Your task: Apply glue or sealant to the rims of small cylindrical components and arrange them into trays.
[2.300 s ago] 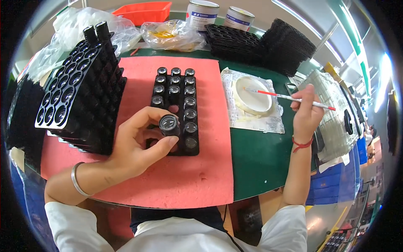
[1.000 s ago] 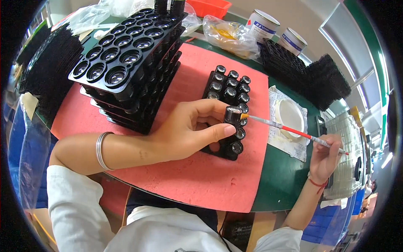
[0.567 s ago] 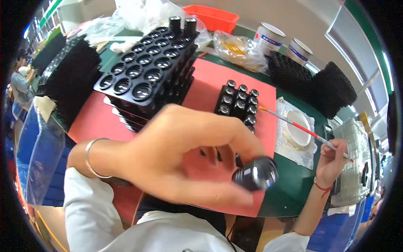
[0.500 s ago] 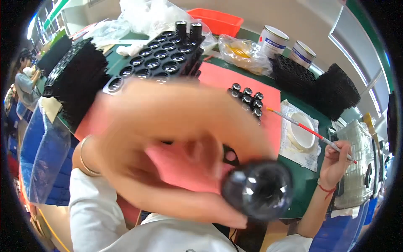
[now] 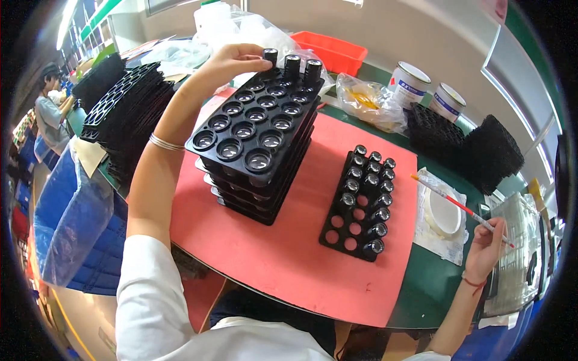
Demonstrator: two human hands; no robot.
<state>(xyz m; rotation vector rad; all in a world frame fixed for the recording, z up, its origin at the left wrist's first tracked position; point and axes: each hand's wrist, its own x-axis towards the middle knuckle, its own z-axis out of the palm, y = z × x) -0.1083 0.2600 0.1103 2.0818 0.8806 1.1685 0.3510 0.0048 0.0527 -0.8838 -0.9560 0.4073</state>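
Note:
My left hand (image 5: 241, 60) reaches to the far end of a stack of black trays (image 5: 259, 165). Its thumb and fingers close on a small black lens barrel (image 5: 271, 56), upright at the tray's far left corner. Beside it stand two more black lens barrels (image 5: 292, 67), (image 5: 312, 71). Round glass-like pieces show in the tray's other holes. In my right hand (image 5: 483, 249) is a thin paintbrush (image 5: 457, 206) with a red and silver handle, its tip pointing left above a white oval dish (image 5: 444, 212).
A black perforated rack (image 5: 333, 227) holding several lens barrels lies on the pink mat (image 5: 241, 253). Black tray stacks (image 5: 135, 114) stand left, others (image 5: 490, 153) right. Two cans (image 5: 411, 84), (image 5: 447, 103), a plastic bag (image 5: 373, 108) and a red bin (image 5: 331, 51) are at the back.
My left hand has gone from close before the camera, where it held the lens barrel, to the tray's far corner with it. The right hand still holds the brush. The view has shifted.

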